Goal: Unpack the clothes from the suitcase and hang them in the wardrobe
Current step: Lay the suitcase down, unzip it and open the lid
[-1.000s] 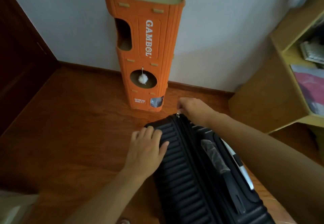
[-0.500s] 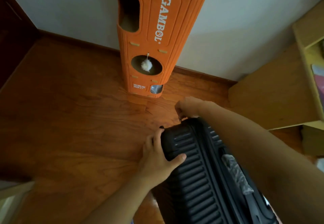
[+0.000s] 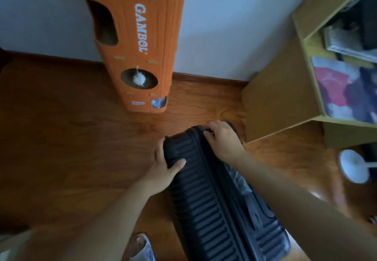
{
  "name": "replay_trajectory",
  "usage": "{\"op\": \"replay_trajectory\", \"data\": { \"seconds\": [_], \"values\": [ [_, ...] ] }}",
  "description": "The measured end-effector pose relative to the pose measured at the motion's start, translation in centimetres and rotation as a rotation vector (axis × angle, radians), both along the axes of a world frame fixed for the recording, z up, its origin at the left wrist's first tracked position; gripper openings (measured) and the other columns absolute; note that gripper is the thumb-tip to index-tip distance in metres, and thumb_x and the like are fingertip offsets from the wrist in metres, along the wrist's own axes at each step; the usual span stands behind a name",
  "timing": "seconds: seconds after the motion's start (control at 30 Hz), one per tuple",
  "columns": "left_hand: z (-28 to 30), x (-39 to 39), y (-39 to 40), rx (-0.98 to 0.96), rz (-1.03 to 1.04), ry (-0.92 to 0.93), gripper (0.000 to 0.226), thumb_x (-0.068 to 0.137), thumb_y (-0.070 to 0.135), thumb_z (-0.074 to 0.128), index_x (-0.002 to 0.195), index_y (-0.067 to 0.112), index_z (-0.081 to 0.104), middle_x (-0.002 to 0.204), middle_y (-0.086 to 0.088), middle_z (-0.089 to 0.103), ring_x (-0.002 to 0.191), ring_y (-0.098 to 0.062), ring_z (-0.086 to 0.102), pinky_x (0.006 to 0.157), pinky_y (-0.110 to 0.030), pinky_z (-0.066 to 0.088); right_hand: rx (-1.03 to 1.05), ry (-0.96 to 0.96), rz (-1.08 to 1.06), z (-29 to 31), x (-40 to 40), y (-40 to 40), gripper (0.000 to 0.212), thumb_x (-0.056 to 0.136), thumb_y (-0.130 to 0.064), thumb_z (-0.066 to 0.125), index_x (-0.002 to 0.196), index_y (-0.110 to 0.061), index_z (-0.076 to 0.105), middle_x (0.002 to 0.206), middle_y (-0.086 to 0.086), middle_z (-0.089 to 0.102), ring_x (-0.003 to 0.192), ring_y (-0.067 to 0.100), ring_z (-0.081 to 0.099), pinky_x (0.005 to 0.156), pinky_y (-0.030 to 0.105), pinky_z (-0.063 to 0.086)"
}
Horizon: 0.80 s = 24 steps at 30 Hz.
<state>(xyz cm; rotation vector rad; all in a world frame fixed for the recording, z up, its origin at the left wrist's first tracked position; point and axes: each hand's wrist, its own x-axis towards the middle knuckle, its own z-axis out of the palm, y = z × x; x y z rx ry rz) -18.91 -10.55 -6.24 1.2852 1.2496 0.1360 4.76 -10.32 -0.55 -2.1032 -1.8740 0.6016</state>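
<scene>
My left hand (image 3: 163, 169) grips the far corner of the black ribbed suitcase (image 3: 206, 205), thumb on the shell, fingers curled over its edge. My right hand (image 3: 223, 140) pinches at the zipper seam on the same end. The suitcase lies closed on the wooden floor (image 3: 71, 138) beneath both hands. Beyond them stands an orange cat tower (image 3: 142, 42).

A glossy reddish-brown wooden plank floor (image 3: 67, 142) carried everything. On it stood a black ribbed hard-shell suitcase (image 3: 206, 205), gripped at its far end by the left hand (image 3: 163, 169) and the right hand (image 3: 223, 140). Beyond that grip rose a tall orange cardboard cat tower (image 3: 140, 42). Right of the grip stood a pale wooden shelf unit (image 3: 279, 97) and a white round lamp base (image 3: 354, 165).
</scene>
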Motion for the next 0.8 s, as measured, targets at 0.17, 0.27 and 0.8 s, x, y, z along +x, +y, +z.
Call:
{"op": "replay_trajectory", "data": {
  "seconds": [0.17,0.27,0.8],
  "values": [
    [1.5,3.8,2.6,0.050,-0.066,0.141,0.093,0.093,0.059,0.058,0.157,0.043,-0.009,0.167,-0.002,0.008,0.151,-0.028,0.019,0.122,-0.049,0.020,-0.055,-0.168,-0.318,1.3,5.4,-18.7,0.061,0.096,-0.058,0.041,0.146,-0.024,0.046,0.154,0.007,0.037,0.140,0.032,0.031,0.114,0.047,0.032],
    [2.5,7.3,4.9,0.080,-0.162,0.270,0.092,0.094,0.065,0.051,0.158,0.042,-0.011,0.166,-0.010,0.010,0.150,-0.036,0.022,0.121,-0.054,0.023,-0.340,-0.071,-0.556,-1.4,6.1,-25.9,0.079,0.089,-0.078,0.017,0.157,-0.039,0.015,0.164,0.002,0.020,0.150,0.030,0.013,0.122,0.048,0.018],
    [1.1,15.3,-13.1,1.078,-0.587,0.587,0.059,0.107,0.047,0.023,0.162,0.028,0.014,0.169,-0.012,0.005,0.156,-0.034,0.001,0.122,-0.065,0.008,0.277,0.623,-1.027,-7.9,12.7,-27.1,0.037,0.106,-0.035,0.042,0.138,-0.020,0.054,0.134,-0.002,0.057,0.122,0.013,0.052,0.103,0.028,0.039]
  ]
}}
